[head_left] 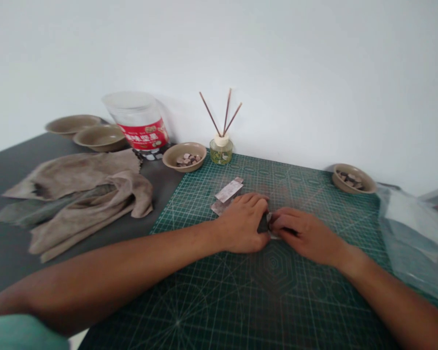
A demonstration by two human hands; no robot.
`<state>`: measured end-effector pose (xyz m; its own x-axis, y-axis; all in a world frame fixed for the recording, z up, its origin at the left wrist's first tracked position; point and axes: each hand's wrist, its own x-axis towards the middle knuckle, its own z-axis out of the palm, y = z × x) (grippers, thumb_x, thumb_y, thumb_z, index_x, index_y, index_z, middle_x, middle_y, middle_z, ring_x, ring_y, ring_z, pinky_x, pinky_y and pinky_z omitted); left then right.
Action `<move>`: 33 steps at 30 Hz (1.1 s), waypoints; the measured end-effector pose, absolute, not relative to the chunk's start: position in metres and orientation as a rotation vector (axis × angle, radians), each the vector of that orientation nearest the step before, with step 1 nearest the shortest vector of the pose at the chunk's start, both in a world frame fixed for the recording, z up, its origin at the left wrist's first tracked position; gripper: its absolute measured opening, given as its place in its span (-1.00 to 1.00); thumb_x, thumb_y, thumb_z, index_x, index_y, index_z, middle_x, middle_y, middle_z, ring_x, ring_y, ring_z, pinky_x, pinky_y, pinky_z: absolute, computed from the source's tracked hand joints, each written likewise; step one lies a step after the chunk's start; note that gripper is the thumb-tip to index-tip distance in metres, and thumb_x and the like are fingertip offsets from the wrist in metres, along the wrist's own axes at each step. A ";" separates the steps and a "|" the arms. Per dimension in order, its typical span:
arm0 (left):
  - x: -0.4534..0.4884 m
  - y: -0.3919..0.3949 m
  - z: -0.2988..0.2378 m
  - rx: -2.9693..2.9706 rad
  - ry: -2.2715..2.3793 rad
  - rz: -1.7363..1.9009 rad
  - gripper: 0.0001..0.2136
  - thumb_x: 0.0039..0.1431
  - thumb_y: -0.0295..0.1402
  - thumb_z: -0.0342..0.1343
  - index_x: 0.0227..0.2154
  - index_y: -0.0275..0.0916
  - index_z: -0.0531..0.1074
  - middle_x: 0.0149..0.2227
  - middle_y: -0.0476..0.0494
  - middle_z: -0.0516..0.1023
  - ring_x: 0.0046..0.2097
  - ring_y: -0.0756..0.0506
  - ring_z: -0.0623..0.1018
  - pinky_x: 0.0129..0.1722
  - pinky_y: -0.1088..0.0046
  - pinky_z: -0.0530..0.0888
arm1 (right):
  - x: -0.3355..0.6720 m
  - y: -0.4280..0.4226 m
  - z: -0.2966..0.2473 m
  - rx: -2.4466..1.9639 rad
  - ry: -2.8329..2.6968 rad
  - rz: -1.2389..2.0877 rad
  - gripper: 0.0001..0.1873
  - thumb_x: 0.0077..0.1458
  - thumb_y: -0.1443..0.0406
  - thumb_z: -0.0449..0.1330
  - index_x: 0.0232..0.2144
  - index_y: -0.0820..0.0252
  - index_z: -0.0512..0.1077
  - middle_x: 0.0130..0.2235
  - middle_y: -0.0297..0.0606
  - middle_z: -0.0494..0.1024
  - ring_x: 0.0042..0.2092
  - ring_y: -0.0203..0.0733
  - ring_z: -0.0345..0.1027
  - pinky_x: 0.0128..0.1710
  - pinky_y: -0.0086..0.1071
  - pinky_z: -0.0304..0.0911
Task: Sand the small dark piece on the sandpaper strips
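Note:
My left hand (245, 223) rests on the green cutting mat (219, 296), its fingers and thumb closed round a dark grey block (263, 223). Close against that block, my right hand (302, 231) has its fingertips pinched together. Whatever those fingertips grip is small and mostly hidden; a pale edge shows beneath them. Just beyond my left hand lies a whitish flat strip (229, 190), on top of a brownish, stained piece (216, 208) that is partly covered by the hand.
Behind stand a reed diffuser (221, 149) and a bowl of small pieces (184, 157); another such bowl (353, 179) is at right. A clear plastic bag (416, 233) covers the right edge. Leftward are crumpled brown cloths (91, 194), a red-labelled plastic tub (142, 129) and two bowls (100, 138).

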<state>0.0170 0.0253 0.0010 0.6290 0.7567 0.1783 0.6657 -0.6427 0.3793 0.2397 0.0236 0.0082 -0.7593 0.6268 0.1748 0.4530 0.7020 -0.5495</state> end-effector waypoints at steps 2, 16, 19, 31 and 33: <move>0.017 0.025 0.000 2.572 1.157 0.473 -0.63 0.05 -0.20 0.21 -0.13 -0.21 0.28 0.21 -0.29 0.35 0.24 -0.31 0.33 0.21 0.06 0.31 | 0.240 0.025 0.008 -0.868 -2.549 0.678 -0.82 0.26 0.44 0.10 -0.24 0.12 0.46 -0.11 -0.23 0.53 -0.08 -0.16 0.41 -0.06 -0.25 0.34; 0.016 0.026 0.002 2.686 1.106 0.472 -0.68 0.07 -0.17 0.17 -0.18 -0.23 0.32 0.14 -0.28 0.38 0.18 -0.32 0.37 0.16 0.10 0.35 | 0.244 0.025 0.011 -0.927 -2.627 0.714 -0.85 0.29 0.41 0.10 -0.28 0.12 0.44 -0.16 -0.28 0.52 -0.14 -0.20 0.42 -0.11 -0.29 0.33; 0.015 0.027 0.002 2.684 1.096 0.469 -0.68 0.06 -0.16 0.18 -0.20 -0.22 0.33 0.13 -0.27 0.39 0.17 -0.32 0.38 0.14 0.11 0.36 | 0.239 0.022 0.008 -0.866 -2.600 0.789 -0.84 0.28 0.42 0.10 -0.26 0.10 0.44 -0.13 -0.29 0.52 -0.10 -0.20 0.43 -0.08 -0.30 0.34; 0.016 0.025 0.002 2.686 1.118 0.441 -0.64 0.07 -0.16 0.18 -0.14 -0.23 0.33 0.16 -0.28 0.37 0.19 -0.32 0.35 0.16 0.10 0.34 | 0.252 0.026 0.018 -0.900 -2.693 0.772 -0.86 0.29 0.37 0.12 -0.28 0.10 0.47 -0.18 -0.29 0.54 -0.18 -0.21 0.44 -0.15 -0.30 0.35; 0.016 0.026 0.002 2.688 1.119 0.444 -0.65 0.05 -0.17 0.18 -0.15 -0.24 0.32 0.15 -0.29 0.37 0.19 -0.32 0.35 0.16 0.10 0.34 | 0.245 0.026 0.012 -0.920 -2.611 0.756 -0.86 0.30 0.36 0.12 -0.27 0.09 0.47 -0.14 -0.28 0.54 -0.13 -0.19 0.44 -0.10 -0.29 0.35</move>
<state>0.0162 0.0256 0.0020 0.6692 0.7161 0.1982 0.6573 -0.6950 0.2914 0.2452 0.0256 0.0121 -0.7615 0.6434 0.0786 0.5017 0.6618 -0.5570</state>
